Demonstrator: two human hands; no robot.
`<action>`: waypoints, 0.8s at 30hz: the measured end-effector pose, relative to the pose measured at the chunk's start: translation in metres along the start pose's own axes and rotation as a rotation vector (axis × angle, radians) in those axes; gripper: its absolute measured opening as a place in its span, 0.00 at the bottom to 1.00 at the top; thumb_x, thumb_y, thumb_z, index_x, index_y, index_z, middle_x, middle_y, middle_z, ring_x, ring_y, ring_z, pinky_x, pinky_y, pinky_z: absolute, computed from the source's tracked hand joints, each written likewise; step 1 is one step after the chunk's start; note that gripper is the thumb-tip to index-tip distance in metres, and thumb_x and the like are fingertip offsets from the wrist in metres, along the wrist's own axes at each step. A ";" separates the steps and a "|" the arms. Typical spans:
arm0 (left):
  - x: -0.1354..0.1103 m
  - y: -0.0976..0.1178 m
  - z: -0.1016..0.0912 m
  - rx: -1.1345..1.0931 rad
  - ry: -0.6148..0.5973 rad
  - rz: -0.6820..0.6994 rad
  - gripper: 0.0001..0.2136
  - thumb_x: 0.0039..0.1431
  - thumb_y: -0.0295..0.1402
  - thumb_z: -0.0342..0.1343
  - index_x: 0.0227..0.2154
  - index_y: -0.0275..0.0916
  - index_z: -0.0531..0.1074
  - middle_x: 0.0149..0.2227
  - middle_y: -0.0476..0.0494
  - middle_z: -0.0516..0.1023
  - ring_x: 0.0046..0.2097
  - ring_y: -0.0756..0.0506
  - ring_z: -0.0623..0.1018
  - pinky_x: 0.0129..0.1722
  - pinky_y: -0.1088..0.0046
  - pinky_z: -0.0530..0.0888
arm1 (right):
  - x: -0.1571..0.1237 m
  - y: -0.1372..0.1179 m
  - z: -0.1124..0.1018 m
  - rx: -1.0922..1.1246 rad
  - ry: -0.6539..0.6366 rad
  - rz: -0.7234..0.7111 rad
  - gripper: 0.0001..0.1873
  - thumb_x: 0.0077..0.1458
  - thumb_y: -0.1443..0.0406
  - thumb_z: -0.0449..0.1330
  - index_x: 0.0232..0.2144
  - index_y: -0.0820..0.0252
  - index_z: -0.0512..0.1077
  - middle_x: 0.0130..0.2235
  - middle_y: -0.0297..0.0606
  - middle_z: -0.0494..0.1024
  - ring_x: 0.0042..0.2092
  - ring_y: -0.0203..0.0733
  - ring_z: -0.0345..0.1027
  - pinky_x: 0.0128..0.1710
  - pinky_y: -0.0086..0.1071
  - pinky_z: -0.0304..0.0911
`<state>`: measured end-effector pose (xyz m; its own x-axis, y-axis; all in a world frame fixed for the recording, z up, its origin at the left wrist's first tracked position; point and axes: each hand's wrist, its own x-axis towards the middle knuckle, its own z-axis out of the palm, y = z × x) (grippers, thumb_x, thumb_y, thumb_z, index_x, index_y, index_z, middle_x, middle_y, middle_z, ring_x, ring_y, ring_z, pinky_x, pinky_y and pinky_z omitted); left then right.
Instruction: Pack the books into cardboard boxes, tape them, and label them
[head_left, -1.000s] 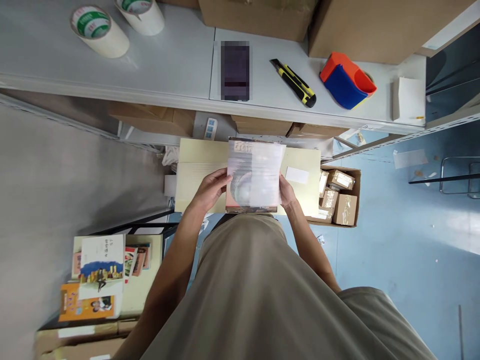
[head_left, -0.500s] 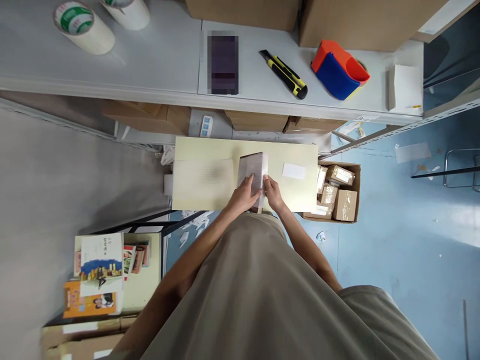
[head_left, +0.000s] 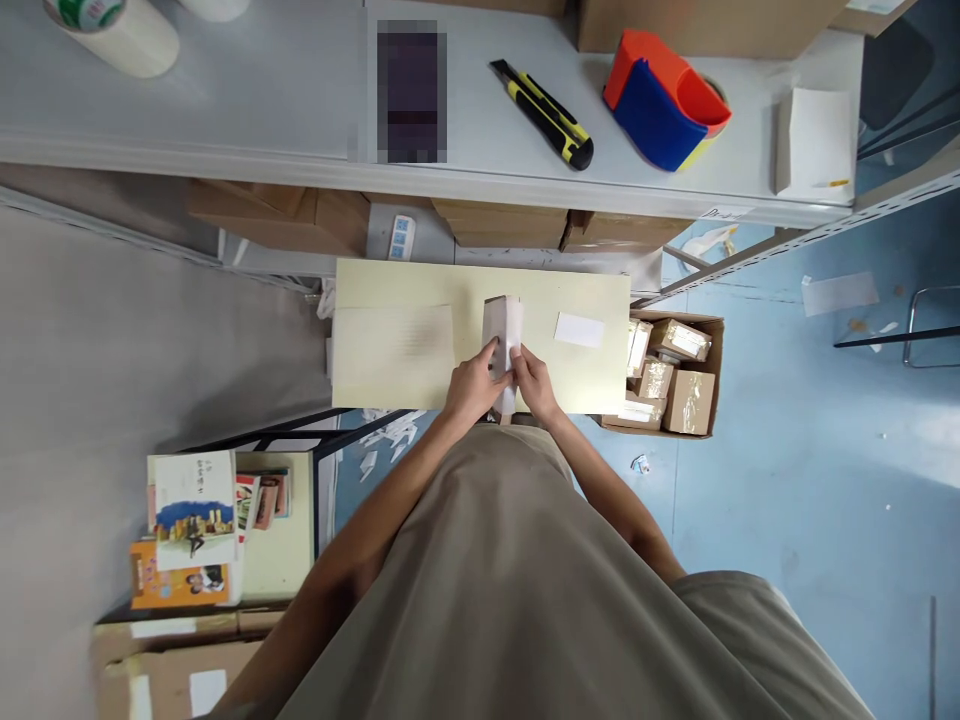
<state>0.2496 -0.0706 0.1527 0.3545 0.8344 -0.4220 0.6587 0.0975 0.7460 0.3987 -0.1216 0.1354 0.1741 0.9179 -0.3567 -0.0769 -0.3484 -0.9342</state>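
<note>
Left hand (head_left: 472,385): fingers part-closed, thumb on the broad face of the book-like item (head_left: 501,325); right hand (head_left: 534,382): fingers bent in, pinching its pale side; nothing else in either grip. Book-like item: tilted up on edge between the hands, at the surface's near side; whether it rests there cannot be told; likely hazard, a slip over the near edge to the floor, should one hand relax first; second hazard, a creased or loosened pale side, if that is a wrap and the right fingers press unevenly. Surface (head_left: 600,390): pale yellow, narrow; a flat sheet (head_left: 394,360) to the left, a white slip (head_left: 579,330) to the right; either could be knocked askew by a wide swing of the item. Shelf (head_left: 300,100), beyond: cutter (head_left: 547,118), clear of both hands; little risk there.
</note>
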 end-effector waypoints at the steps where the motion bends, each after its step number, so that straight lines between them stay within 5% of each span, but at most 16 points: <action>1: -0.001 0.005 0.001 0.006 0.016 -0.014 0.35 0.64 0.49 0.73 0.73 0.51 0.75 0.59 0.39 0.89 0.60 0.29 0.89 0.62 0.54 0.82 | -0.001 -0.001 -0.002 0.001 -0.001 -0.001 0.39 0.68 0.27 0.53 0.39 0.53 0.76 0.35 0.36 0.75 0.41 0.46 0.69 0.47 0.38 0.72; 8: -0.004 0.017 -0.008 -0.104 0.099 -0.004 0.22 0.63 0.40 0.68 0.60 0.48 0.84 0.51 0.44 0.91 0.54 0.32 0.90 0.57 0.59 0.84 | -0.003 0.000 -0.012 0.176 -0.104 0.094 0.43 0.65 0.29 0.61 0.64 0.50 0.81 0.62 0.41 0.85 0.68 0.57 0.75 0.67 0.51 0.76; 11: 0.007 -0.002 -0.021 -0.315 0.052 -0.007 0.22 0.59 0.41 0.67 0.55 0.41 0.84 0.47 0.42 0.91 0.51 0.34 0.89 0.52 0.62 0.85 | 0.009 0.006 -0.026 0.186 -0.087 0.138 0.41 0.63 0.31 0.67 0.66 0.46 0.81 0.71 0.42 0.81 0.73 0.58 0.73 0.71 0.56 0.73; 17: 0.017 -0.052 -0.057 -0.592 -0.047 -0.071 0.32 0.49 0.50 0.75 0.54 0.36 0.84 0.45 0.36 0.91 0.50 0.32 0.89 0.49 0.60 0.86 | 0.032 0.023 -0.047 0.123 0.158 0.279 0.37 0.62 0.41 0.72 0.66 0.48 0.79 0.75 0.47 0.76 0.75 0.57 0.70 0.75 0.56 0.68; 20: 0.011 -0.079 -0.085 -0.647 -0.093 -0.114 0.35 0.47 0.52 0.77 0.56 0.37 0.84 0.45 0.36 0.91 0.48 0.34 0.89 0.45 0.61 0.85 | 0.034 0.029 -0.031 0.143 0.112 0.401 0.38 0.61 0.47 0.74 0.68 0.50 0.77 0.70 0.48 0.82 0.71 0.54 0.75 0.74 0.54 0.69; 24: 0.004 -0.118 -0.125 -0.696 -0.084 -0.184 0.36 0.45 0.53 0.78 0.56 0.38 0.85 0.46 0.36 0.91 0.47 0.35 0.88 0.43 0.63 0.85 | 0.037 0.030 0.017 0.192 -0.073 0.511 0.32 0.61 0.53 0.76 0.65 0.49 0.80 0.61 0.43 0.88 0.61 0.51 0.83 0.72 0.54 0.72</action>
<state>0.0906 -0.0108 0.1272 0.3466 0.7299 -0.5891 0.1471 0.5780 0.8027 0.3864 -0.0951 0.0945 -0.0003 0.6541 -0.7564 -0.3129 -0.7185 -0.6212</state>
